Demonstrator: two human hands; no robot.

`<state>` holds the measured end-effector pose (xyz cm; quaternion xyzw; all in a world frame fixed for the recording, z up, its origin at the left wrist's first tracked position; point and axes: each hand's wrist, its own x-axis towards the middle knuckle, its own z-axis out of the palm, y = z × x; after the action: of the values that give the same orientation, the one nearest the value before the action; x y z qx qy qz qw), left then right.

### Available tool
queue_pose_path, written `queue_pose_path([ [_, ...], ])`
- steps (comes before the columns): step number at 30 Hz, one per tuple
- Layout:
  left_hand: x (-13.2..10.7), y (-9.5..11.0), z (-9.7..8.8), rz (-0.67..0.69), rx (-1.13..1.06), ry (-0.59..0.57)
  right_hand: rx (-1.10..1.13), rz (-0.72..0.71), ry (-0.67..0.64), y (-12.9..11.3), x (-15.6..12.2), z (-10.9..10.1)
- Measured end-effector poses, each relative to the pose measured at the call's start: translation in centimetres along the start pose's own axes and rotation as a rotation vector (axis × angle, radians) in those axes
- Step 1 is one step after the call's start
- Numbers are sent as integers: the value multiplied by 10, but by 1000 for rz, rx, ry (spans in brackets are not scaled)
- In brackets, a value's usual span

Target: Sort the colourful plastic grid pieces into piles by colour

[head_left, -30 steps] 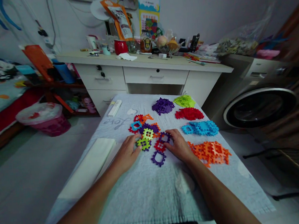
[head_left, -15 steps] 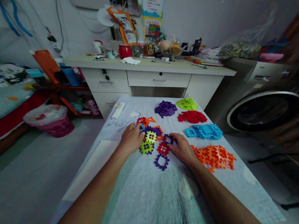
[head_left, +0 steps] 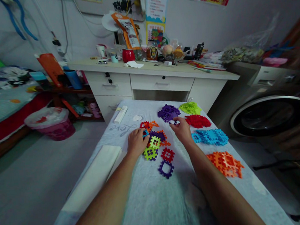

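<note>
My left hand point(head_left: 137, 141) is closed on a small blue plastic interlocking piece point(head_left: 145, 133), at the left side of a mixed heap with orange, red, purple and lime pieces. My right hand point(head_left: 182, 130) pinches a purple square piece point(head_left: 174, 122) just in front of the purple pile point(head_left: 168, 112). Between my forearms lie a lime window piece point(head_left: 150, 154), a red window piece point(head_left: 168, 154) and a purple square frame point(head_left: 166, 169). Along the right are sorted piles: lime point(head_left: 190, 108), red point(head_left: 198, 121), blue point(head_left: 211, 137) and orange point(head_left: 226, 163).
A pale cloth covers the table point(head_left: 152, 202). On its left lie a white box point(head_left: 120, 114) and a long white slab point(head_left: 95, 177). Behind stands a cluttered white desk point(head_left: 160, 80); a washing machine point(head_left: 258, 100) is at the right, a pink bin point(head_left: 49, 124) at the left.
My right hand has moved away from beside the red window piece toward the purple pile, carrying the purple square piece. My left hand stays by the mixed heap. The view has shifted slightly.
</note>
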<state>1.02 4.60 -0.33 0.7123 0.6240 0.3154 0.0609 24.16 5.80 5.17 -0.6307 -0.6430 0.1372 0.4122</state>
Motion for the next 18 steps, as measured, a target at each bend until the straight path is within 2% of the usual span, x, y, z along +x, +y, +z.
queue_pose_path([
  [4, 0, 1, -1, -5, -22, 3, -14, 94, 152, 22, 35, 24],
  [8, 2, -1, 0, -6, -59, 37, -5, 151, 250, 44, 51, 44],
  [13, 7, -5, 4, 4, -97, 75, 38, 190, 207, 58, 53, 55],
  [18, 9, -3, 3, -18, -112, 30, 40, 167, 178, 63, 47, 55],
])
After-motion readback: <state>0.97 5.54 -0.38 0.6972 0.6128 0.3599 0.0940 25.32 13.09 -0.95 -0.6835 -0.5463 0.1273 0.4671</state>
